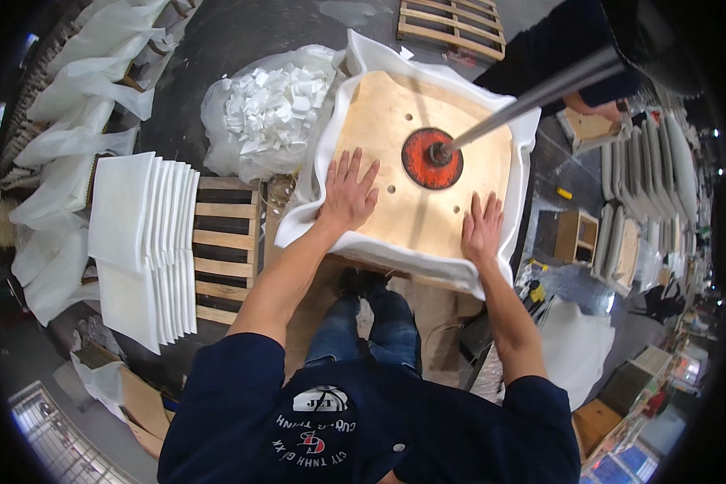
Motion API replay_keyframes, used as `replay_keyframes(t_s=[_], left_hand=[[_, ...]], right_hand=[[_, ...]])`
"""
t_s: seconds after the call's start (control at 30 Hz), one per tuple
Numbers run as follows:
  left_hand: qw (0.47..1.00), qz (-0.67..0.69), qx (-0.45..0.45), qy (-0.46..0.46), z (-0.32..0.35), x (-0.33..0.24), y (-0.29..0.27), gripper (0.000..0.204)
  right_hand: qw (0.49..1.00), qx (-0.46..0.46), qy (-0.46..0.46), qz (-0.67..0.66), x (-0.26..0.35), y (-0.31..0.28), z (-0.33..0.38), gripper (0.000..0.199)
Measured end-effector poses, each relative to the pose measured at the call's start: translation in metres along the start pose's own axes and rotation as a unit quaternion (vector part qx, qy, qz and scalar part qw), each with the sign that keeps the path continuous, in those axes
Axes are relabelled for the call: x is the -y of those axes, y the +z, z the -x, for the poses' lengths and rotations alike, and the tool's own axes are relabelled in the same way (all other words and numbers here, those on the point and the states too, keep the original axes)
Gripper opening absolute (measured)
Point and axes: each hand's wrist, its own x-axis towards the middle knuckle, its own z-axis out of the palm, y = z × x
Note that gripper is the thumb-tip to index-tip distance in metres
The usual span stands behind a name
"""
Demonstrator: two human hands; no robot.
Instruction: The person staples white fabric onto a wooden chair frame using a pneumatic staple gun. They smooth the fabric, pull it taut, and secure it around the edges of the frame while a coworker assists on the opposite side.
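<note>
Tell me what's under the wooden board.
White padding lies under the wooden board, its edges sticking out all around. Whatever supports it below is covered.

This is a workshop or small factory floor where padded pieces are made. A square plywood board point(427, 169) lies on thick white foam point(427, 266), pinned at its centre by a red press disc point(431, 157) on a metal rod point(532, 101). Left of the board, cut white foam sheets point(141, 242) are stacked on wooden pallets point(226, 242); beyond it stands a clear bag of foam offcuts point(270, 109). To its right, finished cushioned panels point(649, 169) lean in rows on the dark concrete floor point(218, 40).
</note>
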Motion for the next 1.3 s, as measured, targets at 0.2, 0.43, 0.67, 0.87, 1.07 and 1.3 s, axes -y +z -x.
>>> replay_keyframes(t_s=[0.2, 0.43, 0.67, 0.87, 1.07, 1.3], left_hand=[[1.000, 0.019, 0.000, -0.015, -0.005, 0.000, -0.006, 0.066], [0.998, 0.053, 0.016, -0.043, -0.002, 0.002, -0.006, 0.070], [0.996, 0.073, -0.026, -0.038, 0.007, 0.001, 0.019, 0.066], [0.998, 0.034, -0.049, -0.033, 0.003, -0.005, 0.019, 0.070], [0.998, 0.028, -0.054, -0.033, 0.004, -0.006, 0.018, 0.070], [0.995, 0.087, -0.030, -0.045, 0.019, 0.006, 0.028, 0.065]], right_hand=[[0.998, 0.046, 0.024, -0.021, 0.002, 0.004, 0.003, 0.062], [0.996, 0.086, 0.015, -0.011, 0.006, -0.002, 0.001, 0.063], [0.998, 0.043, -0.023, 0.030, -0.015, 0.014, 0.000, 0.062], [0.999, -0.002, -0.046, -0.020, -0.019, 0.010, -0.021, 0.058], [0.999, -0.002, -0.043, -0.014, -0.021, 0.015, -0.012, 0.056], [0.998, 0.005, -0.032, 0.054, -0.019, 0.026, 0.021, 0.059]])
